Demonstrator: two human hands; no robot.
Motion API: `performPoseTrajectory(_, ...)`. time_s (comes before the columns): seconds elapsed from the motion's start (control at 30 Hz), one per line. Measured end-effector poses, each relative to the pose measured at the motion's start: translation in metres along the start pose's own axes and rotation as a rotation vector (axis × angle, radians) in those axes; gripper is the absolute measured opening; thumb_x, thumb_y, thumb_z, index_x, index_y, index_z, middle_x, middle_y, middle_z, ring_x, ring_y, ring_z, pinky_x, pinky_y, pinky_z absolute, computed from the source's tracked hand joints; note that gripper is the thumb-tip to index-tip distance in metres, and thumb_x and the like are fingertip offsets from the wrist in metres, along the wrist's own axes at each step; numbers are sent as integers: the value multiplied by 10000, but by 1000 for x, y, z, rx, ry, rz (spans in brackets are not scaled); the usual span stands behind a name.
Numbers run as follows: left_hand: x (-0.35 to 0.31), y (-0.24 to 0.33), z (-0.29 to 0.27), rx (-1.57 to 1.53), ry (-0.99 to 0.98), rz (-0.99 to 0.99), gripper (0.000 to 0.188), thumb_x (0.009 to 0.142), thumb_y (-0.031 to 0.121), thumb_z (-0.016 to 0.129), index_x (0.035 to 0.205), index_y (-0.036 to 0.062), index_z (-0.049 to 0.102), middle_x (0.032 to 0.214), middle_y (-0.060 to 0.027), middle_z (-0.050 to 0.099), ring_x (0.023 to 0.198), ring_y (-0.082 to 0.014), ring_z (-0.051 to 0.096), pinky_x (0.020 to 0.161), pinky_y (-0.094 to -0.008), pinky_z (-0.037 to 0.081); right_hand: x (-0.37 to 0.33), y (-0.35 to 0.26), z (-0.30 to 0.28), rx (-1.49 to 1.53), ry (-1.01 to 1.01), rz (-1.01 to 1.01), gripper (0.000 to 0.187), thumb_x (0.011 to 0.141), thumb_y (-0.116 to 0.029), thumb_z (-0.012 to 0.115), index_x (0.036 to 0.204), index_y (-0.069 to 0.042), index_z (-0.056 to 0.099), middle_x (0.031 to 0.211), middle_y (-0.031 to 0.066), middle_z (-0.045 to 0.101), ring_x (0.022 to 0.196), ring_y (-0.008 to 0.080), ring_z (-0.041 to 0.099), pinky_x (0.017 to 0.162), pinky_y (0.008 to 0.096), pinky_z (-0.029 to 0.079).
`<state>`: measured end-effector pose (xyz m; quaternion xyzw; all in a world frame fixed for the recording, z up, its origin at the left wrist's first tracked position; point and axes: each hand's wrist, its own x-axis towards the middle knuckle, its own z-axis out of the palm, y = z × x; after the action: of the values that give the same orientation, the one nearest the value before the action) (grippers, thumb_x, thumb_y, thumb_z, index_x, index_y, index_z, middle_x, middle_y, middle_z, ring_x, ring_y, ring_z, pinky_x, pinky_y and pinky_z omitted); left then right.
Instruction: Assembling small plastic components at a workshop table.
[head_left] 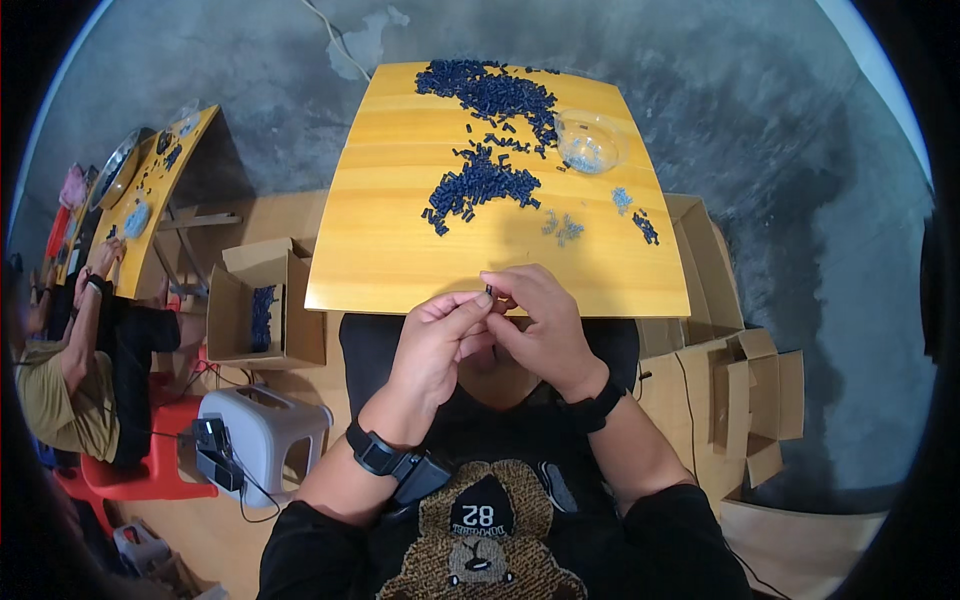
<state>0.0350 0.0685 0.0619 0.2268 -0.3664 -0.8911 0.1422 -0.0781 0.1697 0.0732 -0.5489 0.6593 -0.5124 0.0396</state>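
Note:
Just over the near edge of the yellow wooden table (390, 265), my left hand (432, 338) and my right hand (547, 328) meet at the fingertips. Both are closed in a pinch around a small dark cylindrical piece (489, 290), mostly covered by the fingers. Beyond them lies a pile of short dark blue pieces (485, 187), with a larger pile (500, 92) at the far edge. Small pale grey bits (565, 228) are scattered ahead of my right hand, near another pale cluster (622, 200) and a few dark pieces (646, 228).
A clear round bowl (614, 138) holding pale bits stands at the table's far right. Left of the table are an open cardboard box (233, 318), a grey stool (262, 425) and a seated person (75, 390) at another table. More cardboard boxes (740, 405) stand on the right.

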Motion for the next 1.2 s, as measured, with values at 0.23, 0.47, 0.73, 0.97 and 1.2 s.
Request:
performPoseTrajectory(0.23,-1,3,2,-31,17,-106,170,876,155,567,951,13,620,890,-85,653,761,-131,630,692,-242,515,-5,4,-2,42,2,16,315,704,-14,639,1012,2,577,871,132,568,798,276,553,683,333,466)
performPoseTrajectory(0.47,-2,-3,2,16,24,-74,141,862,118,583,929,3,629,891,-85,649,772,-131,627,702,-258,519,-10,3,-2,72,17,14,310,706,-8,632,1009,7,570,869,132,564,791,267,552,673,329,465)
performPoseTrajectory(0.73,-5,-7,1,31,53,-93,139,857,108,585,931,0,632,888,-83,649,766,-133,624,705,-253,512,-17,8,-6,45,-56,-39,285,696,-33,643,967,7,566,884,145,566,821,307,541,721,357,451)
performPoseTrajectory(0.97,16,-30,-17,44,114,-257,137,866,136,572,930,22,611,831,-46,641,704,-100,608,629,-211,502,-31,26,9,-124,51,43,274,696,-89,639,943,4,565,877,162,566,861,328,534,749,384,439)
performPoseTrajectory(1.2,26,-58,-23,33,182,-395,102,875,174,567,874,78,603,763,-1,614,680,-85,573,635,-207,478,-39,40,6,-309,-87,148,191,668,-118,643,777,-25,517,765,137,517,794,319,507,689,398,424)
